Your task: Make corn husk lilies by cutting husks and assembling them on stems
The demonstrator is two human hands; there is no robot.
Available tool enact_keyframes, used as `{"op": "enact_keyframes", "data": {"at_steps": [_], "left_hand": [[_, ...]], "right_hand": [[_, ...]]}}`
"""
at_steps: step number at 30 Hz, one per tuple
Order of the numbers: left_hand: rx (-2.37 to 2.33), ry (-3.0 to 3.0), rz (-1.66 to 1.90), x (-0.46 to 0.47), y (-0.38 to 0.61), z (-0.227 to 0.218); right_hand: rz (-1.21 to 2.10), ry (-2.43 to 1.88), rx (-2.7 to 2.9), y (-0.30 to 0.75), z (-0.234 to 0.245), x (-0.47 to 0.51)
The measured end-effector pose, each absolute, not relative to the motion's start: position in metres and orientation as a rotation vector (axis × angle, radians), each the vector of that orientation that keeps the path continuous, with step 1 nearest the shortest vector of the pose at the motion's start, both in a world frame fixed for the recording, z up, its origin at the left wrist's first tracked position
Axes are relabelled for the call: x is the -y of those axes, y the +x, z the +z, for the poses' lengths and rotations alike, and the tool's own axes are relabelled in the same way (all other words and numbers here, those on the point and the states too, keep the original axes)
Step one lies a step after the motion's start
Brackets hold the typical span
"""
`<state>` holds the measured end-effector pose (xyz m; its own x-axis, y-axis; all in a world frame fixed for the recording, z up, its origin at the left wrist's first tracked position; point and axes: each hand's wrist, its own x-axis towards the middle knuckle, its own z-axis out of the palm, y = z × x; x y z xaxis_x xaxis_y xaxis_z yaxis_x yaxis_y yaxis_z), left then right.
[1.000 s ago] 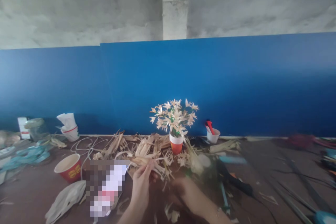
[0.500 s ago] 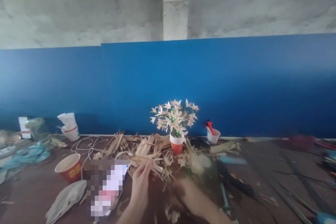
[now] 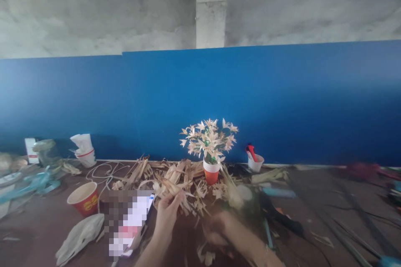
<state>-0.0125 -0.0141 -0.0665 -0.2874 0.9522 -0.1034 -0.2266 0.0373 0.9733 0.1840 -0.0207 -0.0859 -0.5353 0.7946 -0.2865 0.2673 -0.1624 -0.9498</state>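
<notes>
My left hand (image 3: 165,216) is pinched on a dry corn husk strip (image 3: 175,191), lifting it from the pile of husks (image 3: 175,175) on the brown table (image 3: 328,212). My right hand (image 3: 221,229) lies low to the right, blurred, with its fingers curled; what is in it cannot be made out. Behind the pile stands an orange and white cup with small pale husk flowers (image 3: 209,135).
A red paper cup (image 3: 83,198) and a white crumpled bag (image 3: 79,238) lie at the left. A white cup with a red tool (image 3: 255,159) stands by the blue wall panel (image 3: 282,100). Cables, a dark glue gun (image 3: 278,215) and blurred tools spread right.
My left hand has lifted the husk strip slightly up and to the right. My right hand has shifted a little lower. The view has drifted slightly.
</notes>
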Motion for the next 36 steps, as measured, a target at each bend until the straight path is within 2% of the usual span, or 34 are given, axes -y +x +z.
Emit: {"op": "enact_keyframes", "data": {"at_steps": [22, 29, 36], "left_hand": [[-1.207, 0.885, 1.348, 0.009, -0.012, -0.076], [-1.179, 0.894, 1.315, 0.013, -0.010, -0.074], [-1.132, 0.882, 1.274, 0.011, -0.011, -0.079]], "right_hand": [[1.980, -1.160, 1.641, 0.198, -0.079, 0.019], [1.970, -1.173, 1.590, 0.195, -0.083, 0.018], [1.935, -1.187, 1.558, 0.195, -0.067, 0.025]]}}
